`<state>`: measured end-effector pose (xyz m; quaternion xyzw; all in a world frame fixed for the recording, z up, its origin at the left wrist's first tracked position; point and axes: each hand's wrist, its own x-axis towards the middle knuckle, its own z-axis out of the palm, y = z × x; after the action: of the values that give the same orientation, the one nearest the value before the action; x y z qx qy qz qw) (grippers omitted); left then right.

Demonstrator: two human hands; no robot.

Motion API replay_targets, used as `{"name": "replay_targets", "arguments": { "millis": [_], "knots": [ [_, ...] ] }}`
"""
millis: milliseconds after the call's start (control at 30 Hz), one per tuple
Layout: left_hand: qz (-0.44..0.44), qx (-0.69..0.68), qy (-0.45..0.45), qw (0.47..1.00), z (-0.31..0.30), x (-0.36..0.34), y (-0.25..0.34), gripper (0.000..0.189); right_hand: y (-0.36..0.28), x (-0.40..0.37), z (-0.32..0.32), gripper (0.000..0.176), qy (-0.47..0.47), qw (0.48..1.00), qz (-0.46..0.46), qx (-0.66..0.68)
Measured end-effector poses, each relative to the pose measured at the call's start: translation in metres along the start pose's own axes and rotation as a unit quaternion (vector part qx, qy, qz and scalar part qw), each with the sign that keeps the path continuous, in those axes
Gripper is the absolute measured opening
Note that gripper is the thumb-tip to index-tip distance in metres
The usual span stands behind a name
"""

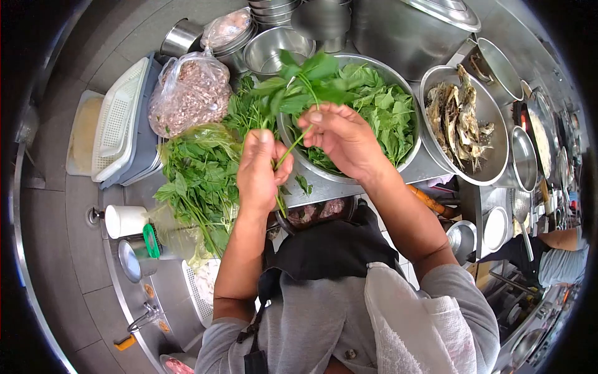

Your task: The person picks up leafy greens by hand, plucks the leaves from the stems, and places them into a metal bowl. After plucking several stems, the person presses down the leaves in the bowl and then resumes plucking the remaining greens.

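Note:
A sprig of leafy greens with long green stems is held up in front of me. My left hand is closed around the lower stems, thumb on top. My right hand pinches a stem between thumb and fingers, a little to the right. Just beyond my right hand is a wide metal bowl full of loose green leaves. To the left of my left hand lies a pile of stemmed greens, partly in a thin plastic bag.
A bag of pinkish chopped meat and stacked plastic baskets are at left. On the right stands a metal bowl of dried fish. Behind are a large pot and an empty metal bowl. Another person's arm shows at far right.

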<state>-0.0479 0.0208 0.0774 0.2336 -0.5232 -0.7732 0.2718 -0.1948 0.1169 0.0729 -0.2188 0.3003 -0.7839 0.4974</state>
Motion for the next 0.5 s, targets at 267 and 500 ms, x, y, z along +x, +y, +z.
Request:
{"name": "replay_targets", "arguments": {
  "millis": [267,500],
  "knots": [
    [0.018,0.031,0.086,0.996,0.003,0.006,-0.005,0.025,-0.012,-0.011,-0.025,0.008,0.012,0.993,-0.039,0.110],
    [0.019,0.076,0.091,0.993,-0.016,0.010,-0.010,0.018,-0.051,-0.020,-0.051,0.050,0.147,0.973,-0.122,-0.128]
  ]
}}
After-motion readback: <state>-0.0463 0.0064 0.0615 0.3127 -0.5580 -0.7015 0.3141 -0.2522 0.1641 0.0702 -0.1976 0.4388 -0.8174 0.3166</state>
